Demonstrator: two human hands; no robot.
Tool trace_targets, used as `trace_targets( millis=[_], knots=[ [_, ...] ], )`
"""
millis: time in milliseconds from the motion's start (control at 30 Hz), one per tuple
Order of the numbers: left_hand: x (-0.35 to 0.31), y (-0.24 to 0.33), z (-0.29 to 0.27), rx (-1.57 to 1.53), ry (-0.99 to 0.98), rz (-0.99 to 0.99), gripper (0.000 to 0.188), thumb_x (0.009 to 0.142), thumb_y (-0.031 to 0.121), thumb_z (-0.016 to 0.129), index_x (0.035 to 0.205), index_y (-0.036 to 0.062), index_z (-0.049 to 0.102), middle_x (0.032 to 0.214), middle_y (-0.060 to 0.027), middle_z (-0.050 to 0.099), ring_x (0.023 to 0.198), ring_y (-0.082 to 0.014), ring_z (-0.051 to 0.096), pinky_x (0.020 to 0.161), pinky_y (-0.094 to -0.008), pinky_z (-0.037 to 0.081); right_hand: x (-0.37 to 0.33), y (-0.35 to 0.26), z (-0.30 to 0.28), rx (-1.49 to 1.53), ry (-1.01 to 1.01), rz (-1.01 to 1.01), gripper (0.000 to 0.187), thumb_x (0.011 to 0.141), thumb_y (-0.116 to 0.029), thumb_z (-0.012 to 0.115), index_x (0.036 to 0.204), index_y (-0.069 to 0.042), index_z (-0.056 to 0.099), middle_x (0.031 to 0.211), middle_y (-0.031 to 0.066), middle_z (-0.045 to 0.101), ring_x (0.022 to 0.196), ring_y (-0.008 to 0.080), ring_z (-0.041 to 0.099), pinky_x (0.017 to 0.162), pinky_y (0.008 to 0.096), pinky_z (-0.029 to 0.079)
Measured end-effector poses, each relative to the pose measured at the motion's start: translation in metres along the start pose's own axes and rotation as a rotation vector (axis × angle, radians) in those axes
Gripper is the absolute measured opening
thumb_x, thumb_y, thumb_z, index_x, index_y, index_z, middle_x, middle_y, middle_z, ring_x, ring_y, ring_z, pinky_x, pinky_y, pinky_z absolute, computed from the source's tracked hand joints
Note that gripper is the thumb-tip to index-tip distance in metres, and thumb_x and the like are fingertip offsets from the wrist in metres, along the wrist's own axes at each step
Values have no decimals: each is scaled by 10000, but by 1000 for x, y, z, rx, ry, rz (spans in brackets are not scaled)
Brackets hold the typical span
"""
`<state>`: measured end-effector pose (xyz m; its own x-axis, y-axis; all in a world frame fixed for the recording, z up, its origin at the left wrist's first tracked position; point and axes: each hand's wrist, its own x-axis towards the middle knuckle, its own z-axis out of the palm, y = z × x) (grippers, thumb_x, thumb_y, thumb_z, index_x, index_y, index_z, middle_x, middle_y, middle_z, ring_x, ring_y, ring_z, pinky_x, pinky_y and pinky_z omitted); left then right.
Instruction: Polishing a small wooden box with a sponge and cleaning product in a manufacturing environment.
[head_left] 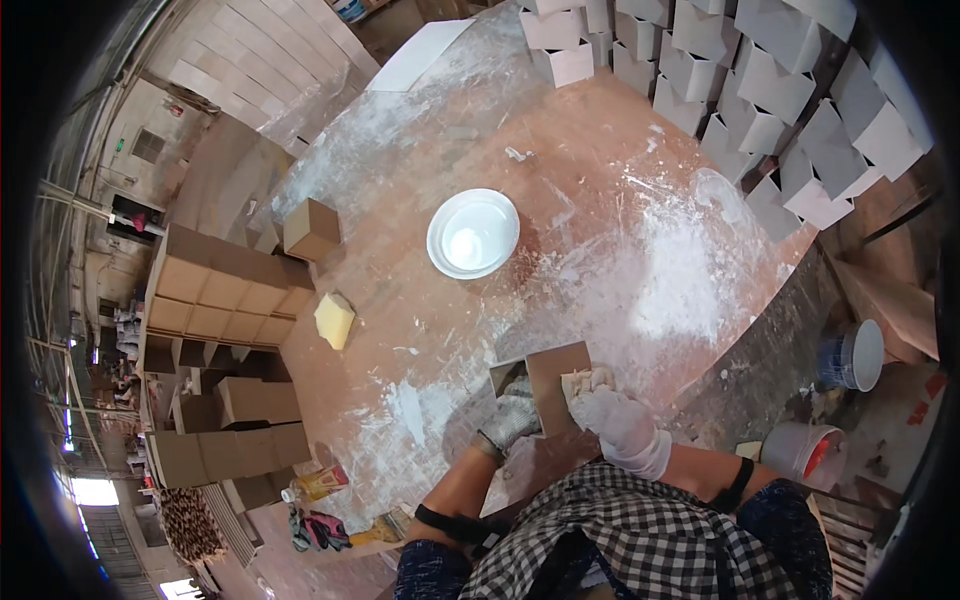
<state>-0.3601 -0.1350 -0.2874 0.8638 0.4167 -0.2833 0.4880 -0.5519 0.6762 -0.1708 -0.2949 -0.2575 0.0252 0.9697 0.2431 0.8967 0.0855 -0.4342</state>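
A brown box (pixel 561 379), apparently cardboard, stands close in front of my body with one side turned toward me. My left hand (pixel 512 416), in a grey knit glove, grips it at its left side, fingers partly hidden. A white glove covers my right hand (pixel 606 412), which is closed at the box's right edge. A small pale tan piece (pixel 573 386) shows at its fingertips against the box; its kind is unclear. Farther off on the table stands a white bowl (pixel 473 235) with white liquid inside. Left of it lies a pale yellow sponge-like block (pixel 335 321).
Brown boxes (pixel 232 288) are stacked along the table's left edge. Stacked white-coated boxes (pixel 768 85) fill the far right. White smears cover the tabletop (pixel 400 290). Paint buckets (pixel 850 357) stand off the right edge. A bottle (pixel 315 484) lies at the near left beside gloves (pixel 320 530).
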Motion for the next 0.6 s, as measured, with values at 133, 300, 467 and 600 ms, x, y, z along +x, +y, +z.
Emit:
trace_targets(
  millis=[133,300,467,600],
  knots=[
    [5,6,7,-68,-5,-23,451,992,317,596,1367,65,595,1328,-122,648,1207,-252,640,1039,-361,513,26,14,10,-84,143,-89,559,727,-24,636,1285,-50,660,1136,140,672,1024,313,665,864,375,570],
    [10,11,11,-92,3,-42,450,991,317,600,1364,65,595,1323,-121,649,1204,-254,640,1037,-364,512,54,26,1,153,395,21,443,779,-52,635,1221,-75,649,1094,139,665,1020,287,672,763,368,583],
    [5,8,12,-109,23,-70,449,991,318,603,1362,65,596,1319,-121,650,1202,-256,639,1035,-367,511,14,-7,-9,-485,-63,102,237,861,-127,628,1094,-89,606,976,112,620,953,217,673,554,307,546],
    [0,6,16,-138,30,-92,449,990,319,606,1361,65,596,1315,-120,650,1200,-258,638,1034,-369,510,38,14,-8,-112,166,-19,326,870,-113,603,1194,-71,599,966,103,615,898,250,667,578,299,564]
  ],
)
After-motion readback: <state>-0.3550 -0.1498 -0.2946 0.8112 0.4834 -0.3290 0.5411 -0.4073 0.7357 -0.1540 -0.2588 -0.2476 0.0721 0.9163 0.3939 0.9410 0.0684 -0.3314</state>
